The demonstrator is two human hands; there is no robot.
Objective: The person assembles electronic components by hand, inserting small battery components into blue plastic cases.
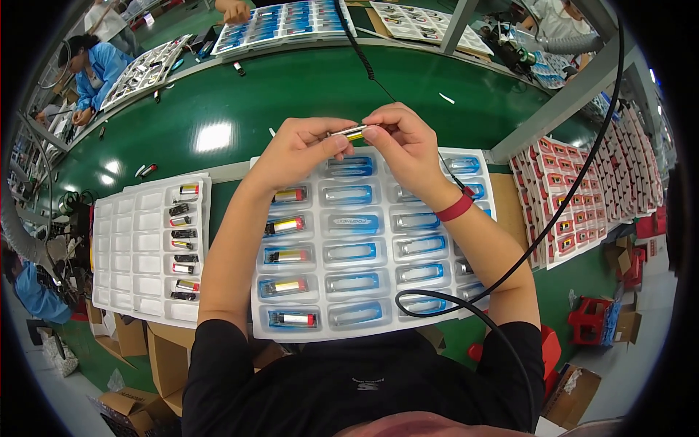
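Observation:
My left hand (297, 149) and my right hand (405, 144) meet above the far edge of a white moulded tray (319, 269). Both pinch the ends of a slim battery piece (354, 134), silver with a yellow band; my fingers cover part of it. Blue open shells (351, 252) fill the tray's middle and right columns. In its left column, the shells hold battery pieces (284, 286) with white, yellow, red and black parts. A red wrist strap (455, 207) with a dark cord is round my right wrist.
A second white tray (131, 251) at left has loose battery pieces (183, 268) in its right column. Stacked trays with red parts (564, 191) stand right. A black cable (539, 231) loops over my right arm. Beyond the green bench (291, 91), a person in blue (109, 65) works.

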